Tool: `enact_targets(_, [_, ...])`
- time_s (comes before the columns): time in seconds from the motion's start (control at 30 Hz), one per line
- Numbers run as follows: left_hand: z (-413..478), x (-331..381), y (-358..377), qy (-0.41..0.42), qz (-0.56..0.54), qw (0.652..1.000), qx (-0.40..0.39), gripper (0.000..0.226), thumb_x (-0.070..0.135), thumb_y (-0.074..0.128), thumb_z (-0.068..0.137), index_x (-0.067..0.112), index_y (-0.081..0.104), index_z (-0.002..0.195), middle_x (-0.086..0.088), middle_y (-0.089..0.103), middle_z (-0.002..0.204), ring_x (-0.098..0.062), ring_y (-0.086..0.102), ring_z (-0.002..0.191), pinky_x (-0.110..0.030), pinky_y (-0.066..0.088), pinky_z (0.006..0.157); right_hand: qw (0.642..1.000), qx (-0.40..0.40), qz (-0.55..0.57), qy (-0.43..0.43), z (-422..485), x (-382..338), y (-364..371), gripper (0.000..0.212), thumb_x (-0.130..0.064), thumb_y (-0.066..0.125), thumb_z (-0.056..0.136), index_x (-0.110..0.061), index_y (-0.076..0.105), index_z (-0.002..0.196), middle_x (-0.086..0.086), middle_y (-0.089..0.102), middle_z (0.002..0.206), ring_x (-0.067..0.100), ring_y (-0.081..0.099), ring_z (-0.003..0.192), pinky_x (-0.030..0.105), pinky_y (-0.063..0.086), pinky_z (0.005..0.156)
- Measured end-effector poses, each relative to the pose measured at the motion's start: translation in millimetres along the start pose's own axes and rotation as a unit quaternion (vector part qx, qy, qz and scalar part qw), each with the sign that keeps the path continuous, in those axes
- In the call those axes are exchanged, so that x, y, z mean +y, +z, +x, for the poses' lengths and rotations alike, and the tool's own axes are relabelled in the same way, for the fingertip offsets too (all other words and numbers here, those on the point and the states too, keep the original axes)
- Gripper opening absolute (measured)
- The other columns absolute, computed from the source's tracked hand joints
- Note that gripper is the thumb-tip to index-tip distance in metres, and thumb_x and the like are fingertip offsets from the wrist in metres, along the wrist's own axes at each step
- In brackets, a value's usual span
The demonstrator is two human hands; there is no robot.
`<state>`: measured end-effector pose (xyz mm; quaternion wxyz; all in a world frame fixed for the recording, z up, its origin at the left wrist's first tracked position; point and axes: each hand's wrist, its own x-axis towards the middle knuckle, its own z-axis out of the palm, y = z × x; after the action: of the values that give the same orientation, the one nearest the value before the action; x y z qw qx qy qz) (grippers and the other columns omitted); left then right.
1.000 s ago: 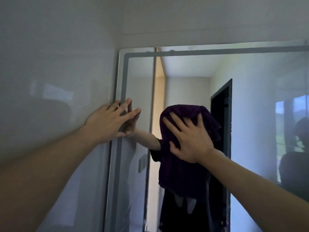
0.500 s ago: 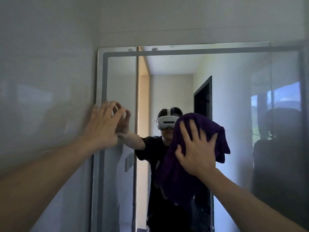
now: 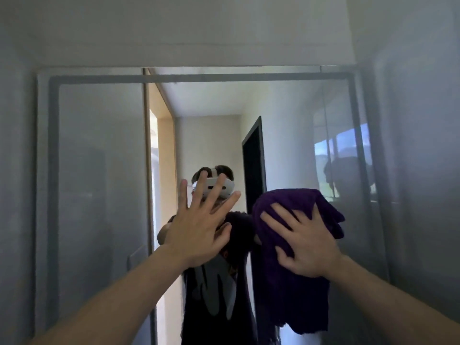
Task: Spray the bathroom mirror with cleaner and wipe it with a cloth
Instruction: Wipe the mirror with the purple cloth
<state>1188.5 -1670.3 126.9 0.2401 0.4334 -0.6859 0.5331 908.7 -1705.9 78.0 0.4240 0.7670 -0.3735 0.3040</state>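
A large wall mirror (image 3: 99, 170) with a grey frosted border fills the view. My right hand (image 3: 302, 242) presses a dark purple cloth (image 3: 293, 290) flat against the glass right of centre; the cloth hangs down below my palm. My left hand (image 3: 199, 225) is raised in front of the mirror's middle with its fingers spread and nothing in it; whether it touches the glass I cannot tell. No spray bottle is in view.
Glossy grey wall (image 3: 15, 170) flanks the mirror on the left and another wall panel (image 3: 423, 170) on the right. The mirror reflects a person wearing a white headset, a dark doorway and a window.
My left hand left the mirror's left edge and moved right to the middle. My right hand slid the cloth to the right across the glass. The view shifted right.
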Motion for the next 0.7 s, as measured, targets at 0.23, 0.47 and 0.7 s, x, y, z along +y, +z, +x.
enact_targets(0.23, [4.0,-4.0,23.5,0.013,0.033,0.995,0.093,0.077,0.054,0.04,0.093,0.03,0.016,0.163,-0.014,0.007,0.171,-0.049,0.006,0.154,-0.075,0.007,0.116,0.984,-0.031,0.001,0.175,-52.3,94.4,-9.2,0.08,-0.045,0.044,0.082,-0.025,0.025,0.157,0.015,0.032,0.16,0.039,0.04,0.134,0.072,0.034,0.105])
enact_targets(0.47, [4.5,-4.1,21.0,0.011,0.034,0.995,0.092,0.076,0.053,0.038,0.095,0.029,0.014,0.163,-0.016,0.008,0.171,-0.05,0.006,0.154,-0.075,0.008,0.116,0.949,0.028,0.078,0.305,-80.1,65.2,15.6,0.08,-0.039,0.041,0.082,-0.018,0.023,0.157,0.018,0.027,0.162,0.045,0.036,0.138,0.068,0.031,0.111])
enact_targets(0.7, [4.4,-3.0,23.4,0.008,0.032,0.995,0.092,0.073,0.054,0.033,0.096,0.03,0.016,0.163,-0.015,0.007,0.171,-0.049,0.004,0.155,-0.074,0.006,0.117,0.853,0.096,0.132,0.496,-78.4,-18.4,40.7,0.078,-0.034,0.04,0.081,-0.015,0.028,0.156,0.019,0.029,0.162,0.044,0.032,0.143,0.072,0.025,0.11])
